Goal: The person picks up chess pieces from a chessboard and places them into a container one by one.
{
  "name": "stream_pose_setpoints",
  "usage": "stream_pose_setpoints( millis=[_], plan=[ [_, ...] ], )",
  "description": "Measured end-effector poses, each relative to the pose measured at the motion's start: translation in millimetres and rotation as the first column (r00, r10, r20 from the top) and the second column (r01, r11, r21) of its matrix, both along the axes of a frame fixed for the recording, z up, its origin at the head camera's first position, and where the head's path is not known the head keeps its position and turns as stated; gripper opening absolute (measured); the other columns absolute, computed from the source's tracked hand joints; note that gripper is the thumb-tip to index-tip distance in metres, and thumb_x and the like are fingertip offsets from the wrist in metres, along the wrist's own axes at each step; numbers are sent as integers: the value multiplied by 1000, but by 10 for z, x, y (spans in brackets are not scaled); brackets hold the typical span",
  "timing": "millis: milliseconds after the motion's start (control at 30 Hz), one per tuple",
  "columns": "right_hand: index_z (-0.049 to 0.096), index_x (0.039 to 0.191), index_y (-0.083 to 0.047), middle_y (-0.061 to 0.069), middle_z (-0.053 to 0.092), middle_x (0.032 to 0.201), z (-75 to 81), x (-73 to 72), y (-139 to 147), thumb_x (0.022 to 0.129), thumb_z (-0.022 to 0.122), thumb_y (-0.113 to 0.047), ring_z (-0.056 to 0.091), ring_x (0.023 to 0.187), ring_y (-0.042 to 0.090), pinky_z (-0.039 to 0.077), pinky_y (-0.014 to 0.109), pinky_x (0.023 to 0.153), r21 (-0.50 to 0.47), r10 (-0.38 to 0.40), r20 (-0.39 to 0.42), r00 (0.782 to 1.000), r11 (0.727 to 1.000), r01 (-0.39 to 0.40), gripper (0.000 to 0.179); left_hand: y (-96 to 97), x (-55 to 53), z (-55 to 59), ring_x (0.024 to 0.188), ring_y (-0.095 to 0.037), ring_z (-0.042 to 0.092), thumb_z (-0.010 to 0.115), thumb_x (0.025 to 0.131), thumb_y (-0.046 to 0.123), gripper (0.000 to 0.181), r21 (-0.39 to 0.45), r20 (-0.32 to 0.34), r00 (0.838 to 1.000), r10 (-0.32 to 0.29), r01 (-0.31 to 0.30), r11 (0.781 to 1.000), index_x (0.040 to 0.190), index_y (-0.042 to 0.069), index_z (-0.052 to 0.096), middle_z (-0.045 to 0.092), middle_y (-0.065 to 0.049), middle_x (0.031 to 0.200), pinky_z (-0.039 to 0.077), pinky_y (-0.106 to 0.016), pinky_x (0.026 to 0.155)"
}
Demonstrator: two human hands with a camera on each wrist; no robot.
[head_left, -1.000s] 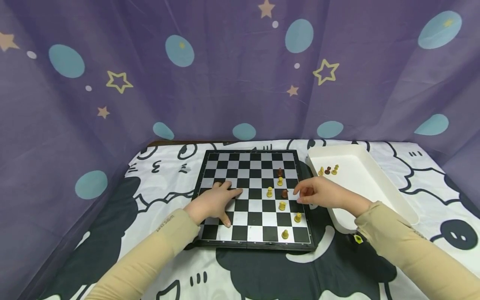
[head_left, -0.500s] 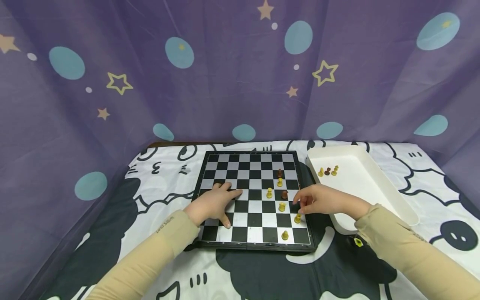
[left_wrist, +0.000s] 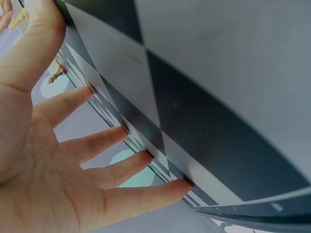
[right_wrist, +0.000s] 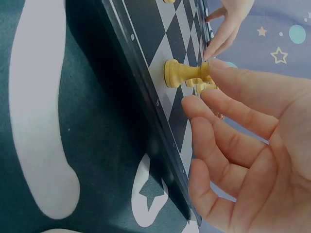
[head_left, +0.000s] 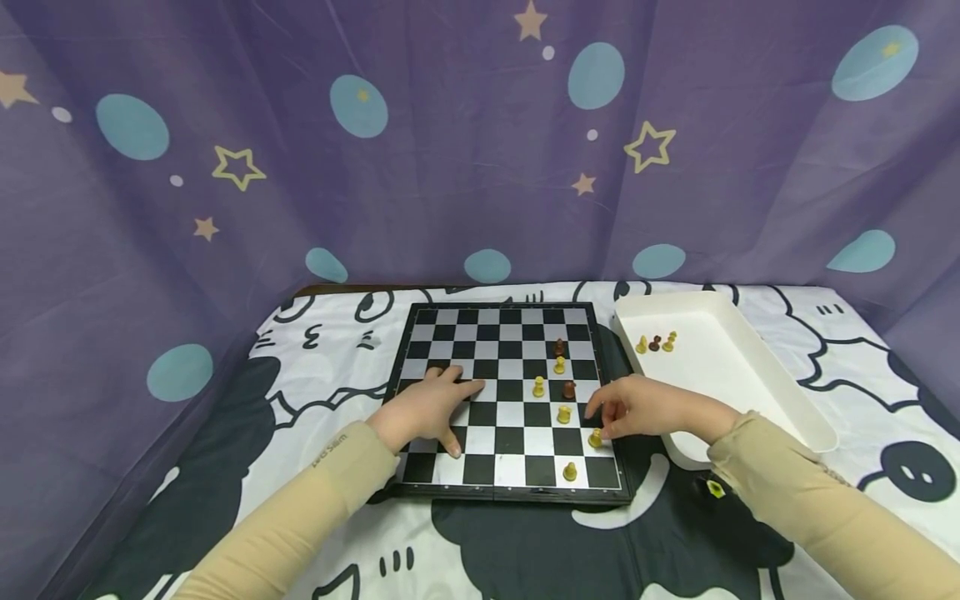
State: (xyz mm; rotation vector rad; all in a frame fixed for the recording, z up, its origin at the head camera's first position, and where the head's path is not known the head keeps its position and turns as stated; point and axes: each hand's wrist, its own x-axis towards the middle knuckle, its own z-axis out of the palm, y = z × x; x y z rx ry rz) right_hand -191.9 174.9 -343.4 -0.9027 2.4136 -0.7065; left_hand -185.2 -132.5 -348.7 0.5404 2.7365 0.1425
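A black-and-white chessboard lies on the patterned cloth with several yellow and brown chess pieces on it. My left hand rests on its left part, fingers spread; the left wrist view shows the fingertips against the squares. At the right edge, a yellow chess piece stands upright on a white square, its top partly covered by my right thumb. My right hand has its thumb at that piece and its other fingers loosely bent, with a gap to the index finger. Nearby stand another yellow piece and a brown piece.
A white tray at the right holds two yellow pieces and a brown one near its left wall. A small black object with a yellow-green mark lies below the tray. Behind everything hangs a purple curtain.
My right hand has come down toward the front of the board, from beside the brown piece to the yellow piece at the right edge. My left hand has stayed in place.
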Motion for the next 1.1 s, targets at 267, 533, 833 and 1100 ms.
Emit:
stream_pose_setpoints(
  millis=[267, 533, 833, 1100],
  plan=[
    [70, 102, -11, -9, 61, 76, -41, 22, -3, 82, 71, -10, 53, 69, 5, 46, 21, 61, -6, 38, 30, 999, 999, -38, 21, 1, 8, 5, 132, -41, 33, 90, 56, 31, 101, 4, -1, 1000, -4, 4, 1000, 144, 20, 42, 33, -17, 148, 42, -53, 99],
    [72, 96, -15, -9, 62, 77, -68, 32, -18, 84, 68, -7, 51, 69, 5, 46, 22, 62, -6, 55, 14, 998, 998, -55, 15, 5, 15, 10, 130, -40, 34, 90, 55, 30, 101, 7, -7, 1000, -7, 7, 1000, 144, 19, 43, 34, -16, 147, 43, -52, 99],
    [72, 95, -13, -9, 62, 76, -62, 44, -19, 84, 68, -6, 51, 67, 4, 46, 21, 60, -23, 55, 8, 998, 998, -55, 14, 6, 16, 6, 130, -40, 34, 90, 55, 30, 101, 6, -8, 1000, -5, 5, 1000, 144, 19, 43, 34, -16, 147, 43, -52, 98],
    [72, 95, -13, -9, 62, 75, -60, 48, -22, 84, 67, -6, 51, 67, 4, 46, 21, 61, -24, 54, 3, 999, 998, -54, 13, 5, 11, 9, 131, -39, 33, 90, 56, 31, 101, -4, -4, 1000, -2, 2, 1000, 144, 20, 42, 34, -16, 148, 43, -52, 99]
  ],
)
